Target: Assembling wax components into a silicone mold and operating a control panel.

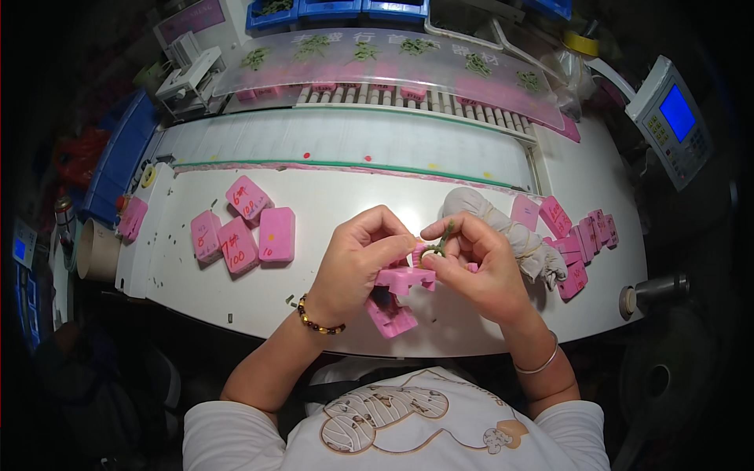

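Your left hand (363, 255) is curled nearly closed, its fingertips pinched on the top edge of a pink block (402, 279) that you hold up just above the tabletop (330, 306). Your right hand (471, 263) is closed too, thumb and forefinger pinching a small green ring-shaped piece (437, 247) that touches the upper face of that block. A second pink block (391, 318) sits just below the first, between your wrists; whether it is joined to the upper one or lying on the tabletop cannot be told.

To your left, four pink blocks with handwritten marks (243, 228) lie close together on the white tabletop. To your right, a white cloth bundle tied with string (506, 228) lies just behind your right hand, and beside it a heap of more pink blocks (581, 239). Small dark specks are scattered over the surface.

Beyond runs a white conveyor belt (353, 141), then a clear cover (393, 59) over green pieces. Blue bins (338, 9) stand at the back, and a small device with a blue screen (674, 118) sits at far right.
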Demonstrator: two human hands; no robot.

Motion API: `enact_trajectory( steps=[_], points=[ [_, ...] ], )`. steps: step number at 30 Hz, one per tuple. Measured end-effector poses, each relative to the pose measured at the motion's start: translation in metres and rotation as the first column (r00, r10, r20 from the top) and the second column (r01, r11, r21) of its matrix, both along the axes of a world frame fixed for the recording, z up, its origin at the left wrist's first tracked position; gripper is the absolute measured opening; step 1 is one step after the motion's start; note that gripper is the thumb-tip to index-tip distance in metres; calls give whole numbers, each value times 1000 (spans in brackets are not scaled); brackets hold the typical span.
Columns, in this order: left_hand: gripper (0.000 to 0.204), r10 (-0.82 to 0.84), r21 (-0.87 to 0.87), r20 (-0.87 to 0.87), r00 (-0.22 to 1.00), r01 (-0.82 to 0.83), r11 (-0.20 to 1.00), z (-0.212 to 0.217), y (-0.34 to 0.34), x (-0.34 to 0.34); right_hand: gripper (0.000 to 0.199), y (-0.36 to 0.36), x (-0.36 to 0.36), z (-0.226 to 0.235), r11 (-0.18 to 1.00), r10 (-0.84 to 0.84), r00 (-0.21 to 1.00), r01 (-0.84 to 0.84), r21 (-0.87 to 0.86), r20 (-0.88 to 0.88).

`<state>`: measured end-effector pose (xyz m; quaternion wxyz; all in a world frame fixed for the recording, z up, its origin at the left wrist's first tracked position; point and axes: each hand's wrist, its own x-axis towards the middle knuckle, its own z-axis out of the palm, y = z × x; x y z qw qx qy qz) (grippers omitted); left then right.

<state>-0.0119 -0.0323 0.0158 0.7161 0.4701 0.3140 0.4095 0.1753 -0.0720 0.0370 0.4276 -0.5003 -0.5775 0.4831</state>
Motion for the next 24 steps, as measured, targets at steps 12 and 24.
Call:
enact_trajectory(
  steps=[12,24],
  points=[
    [7,-13,47,-56,998,16,999,0,2,-1,16,0,-2,-5,988,-63,979,34,150,195],
    [9,96,136,-10,995,-93,986,-2,-6,4,15,3,-5,-16,972,-117,986,89,218,120]
  ],
)
